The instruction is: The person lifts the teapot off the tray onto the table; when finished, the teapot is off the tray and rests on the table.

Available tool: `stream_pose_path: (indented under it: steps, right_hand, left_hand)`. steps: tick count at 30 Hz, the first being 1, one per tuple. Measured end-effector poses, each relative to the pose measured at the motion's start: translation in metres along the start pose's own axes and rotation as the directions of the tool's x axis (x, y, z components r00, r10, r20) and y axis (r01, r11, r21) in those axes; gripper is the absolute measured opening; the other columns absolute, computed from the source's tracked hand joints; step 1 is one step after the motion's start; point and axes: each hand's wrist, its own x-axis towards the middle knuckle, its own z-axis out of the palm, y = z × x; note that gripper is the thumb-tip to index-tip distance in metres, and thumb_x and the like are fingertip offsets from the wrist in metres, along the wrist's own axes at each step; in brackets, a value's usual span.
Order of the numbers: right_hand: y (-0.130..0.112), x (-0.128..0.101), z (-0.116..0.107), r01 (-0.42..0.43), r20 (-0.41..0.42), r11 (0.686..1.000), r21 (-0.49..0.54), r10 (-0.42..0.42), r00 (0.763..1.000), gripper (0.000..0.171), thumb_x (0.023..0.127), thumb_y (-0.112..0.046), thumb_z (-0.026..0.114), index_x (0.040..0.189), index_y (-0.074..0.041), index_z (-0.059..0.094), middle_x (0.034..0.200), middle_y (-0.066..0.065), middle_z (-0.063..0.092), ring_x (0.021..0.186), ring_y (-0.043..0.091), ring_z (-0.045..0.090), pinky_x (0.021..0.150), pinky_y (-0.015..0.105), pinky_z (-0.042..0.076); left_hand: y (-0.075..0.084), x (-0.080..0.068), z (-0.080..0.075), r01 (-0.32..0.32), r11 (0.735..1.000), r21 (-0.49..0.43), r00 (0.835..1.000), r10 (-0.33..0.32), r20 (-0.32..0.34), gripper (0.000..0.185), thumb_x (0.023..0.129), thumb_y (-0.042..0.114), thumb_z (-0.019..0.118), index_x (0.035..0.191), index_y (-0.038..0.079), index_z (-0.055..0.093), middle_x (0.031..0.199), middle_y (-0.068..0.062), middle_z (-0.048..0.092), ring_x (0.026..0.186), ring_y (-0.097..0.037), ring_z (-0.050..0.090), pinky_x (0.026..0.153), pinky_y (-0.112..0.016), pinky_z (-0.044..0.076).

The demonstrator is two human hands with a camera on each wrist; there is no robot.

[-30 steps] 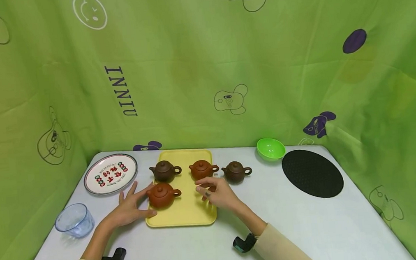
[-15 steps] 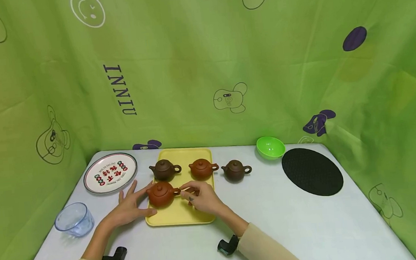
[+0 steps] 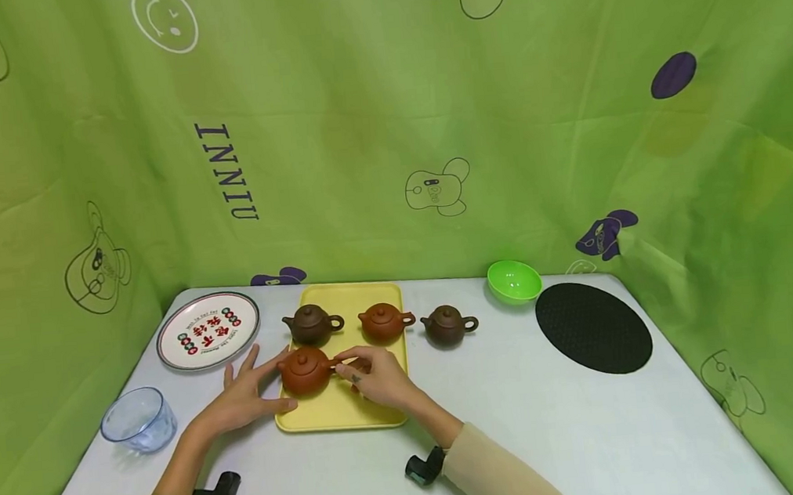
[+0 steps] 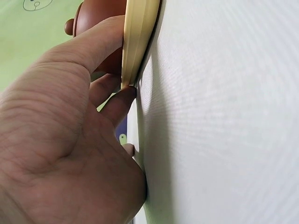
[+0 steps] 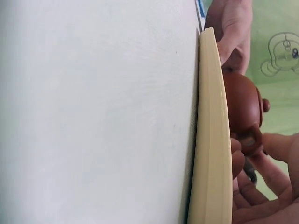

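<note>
A yellow tray (image 3: 354, 412) holds three small teapots: a dark brown one (image 3: 311, 324), a red-brown one (image 3: 383, 321) and a red-brown one at the front left (image 3: 304, 371). A fourth, dark brown teapot (image 3: 448, 325) stands on the table right of the tray. My left hand (image 3: 267, 384) lies with straight, spread fingers against the front teapot's left side, its thumb along the tray edge (image 4: 138, 42). My right hand (image 3: 344, 362) pinches that teapot's handle (image 5: 252, 140); its thumb and forefinger close on it in the right wrist view.
A patterned plate (image 3: 210, 341) sits at the back left and a clear glass bowl (image 3: 137, 419) at the front left. A green bowl (image 3: 514, 280) and a round black mat (image 3: 593, 328) lie to the right. Green cloth walls surround the white table (image 3: 525, 425).
My right hand has moved left across the tray, from near its right edge to the front teapot's handle, and closed on it. The left hand has stayed put.
</note>
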Motion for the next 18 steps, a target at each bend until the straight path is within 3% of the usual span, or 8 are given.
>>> stream_pose_path:
  steps: [4,12,18]
  right_hand:
    - [-0.0002,0.0027,0.0039,-0.007,-0.002,1.0,0.023,0.007,1.0,0.023,0.105,-0.026,0.068,0.122,-0.015,0.078,0.092,0.017,0.08,0.056,0.012,0.06,0.05,0.019,0.045]
    - [-0.0025,0.004,0.0072,-0.016,-0.006,1.0,0.018,0.016,1.0,0.022,0.105,-0.027,0.068,0.119,-0.016,0.079,0.074,0.02,0.074,0.049,0.008,0.054,0.049,0.018,0.042]
    - [-0.0036,0.0053,0.0085,-0.017,-0.024,1.0,0.014,0.017,1.0,0.021,0.104,-0.025,0.068,0.117,-0.013,0.08,0.074,0.022,0.075,0.048,0.008,0.053,0.047,0.018,0.038]
  left_hand:
    - [-0.0004,0.0003,-0.0002,0.002,1.0,0.001,1.0,-0.002,0.001,0.093,0.082,0.039,0.089,0.159,0.007,0.047,0.166,-0.036,0.033,0.16,-0.061,-0.006,0.12,-0.081,-0.021]
    - [-0.0013,0.001,0.0006,-0.01,1.0,0.002,1.0,0.01,-0.007,0.092,0.082,0.038,0.088,0.159,0.007,0.047,0.166,-0.036,0.034,0.16,-0.061,-0.005,0.12,-0.081,-0.021]
    - [-0.0011,0.0001,-0.0002,-0.005,1.0,0.003,1.0,0.005,-0.006,0.093,0.082,0.039,0.088,0.159,0.007,0.047,0.166,-0.036,0.033,0.16,-0.061,-0.006,0.12,-0.081,-0.021]
